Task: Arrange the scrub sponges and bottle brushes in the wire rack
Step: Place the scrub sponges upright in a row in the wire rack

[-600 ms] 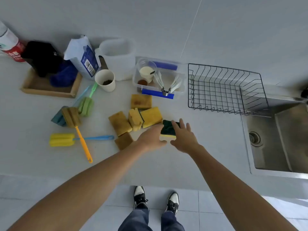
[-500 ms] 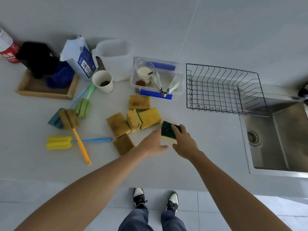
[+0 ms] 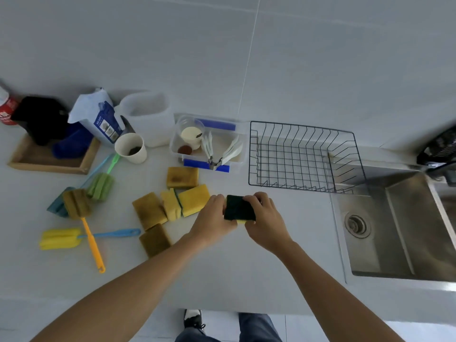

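Observation:
A yellow scrub sponge with a dark green pad [image 3: 238,209] is gripped between my left hand [image 3: 214,218] and my right hand [image 3: 267,221], just above the counter. The black wire rack [image 3: 306,157] stands behind them to the right, with nothing in it. Several more yellow and brownish sponges [image 3: 170,206] lie in a loose heap left of my hands. Further left lie the bottle brushes: a green one [image 3: 101,185], a brown-headed one with an orange handle [image 3: 85,223] and a yellow one with a blue handle [image 3: 74,238].
A steel sink [image 3: 399,228] is sunk into the counter right of the rack. Behind the sponges stand a clear box [image 3: 208,144] with tongs and a cup, a paper cup [image 3: 130,147], a white jug [image 3: 148,118], a bag [image 3: 98,117] and a wooden tray [image 3: 49,159].
Both hands have closed around the green-topped sponge and lifted it slightly off the counter. The camera view has shifted a little.

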